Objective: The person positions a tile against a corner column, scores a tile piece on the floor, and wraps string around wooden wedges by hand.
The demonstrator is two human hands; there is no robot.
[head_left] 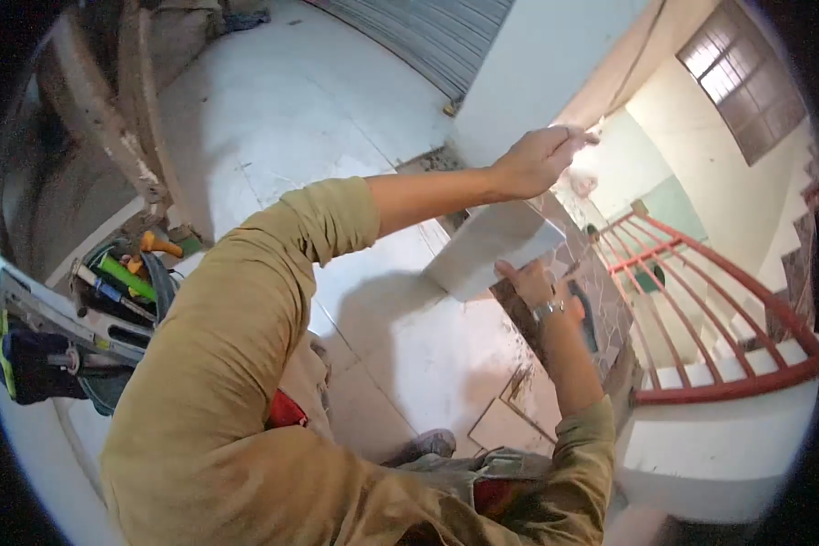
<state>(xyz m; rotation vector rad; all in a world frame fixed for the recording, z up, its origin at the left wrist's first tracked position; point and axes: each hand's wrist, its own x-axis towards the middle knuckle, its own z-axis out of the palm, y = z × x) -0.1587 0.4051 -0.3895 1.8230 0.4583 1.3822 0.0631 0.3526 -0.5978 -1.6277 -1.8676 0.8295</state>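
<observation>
A pale, flat rectangular tile is tilted up over the floor, its right edge close to me. My right hand, with a metal-banded watch on the wrist, grips that edge, thumb on the near side. Whether the tile's lower edge touches the floor I cannot tell. My left hand is raised above the tile, apart from it. Its fingers are closed together, and a small dark tip shows at their end; what they pinch, if anything, is unclear.
A red metal railing guards stairs at right. Left stand a tool bag with several handled tools and a long metal level. Cut tile pieces lie near my foot. A grey roller shutter is at the back.
</observation>
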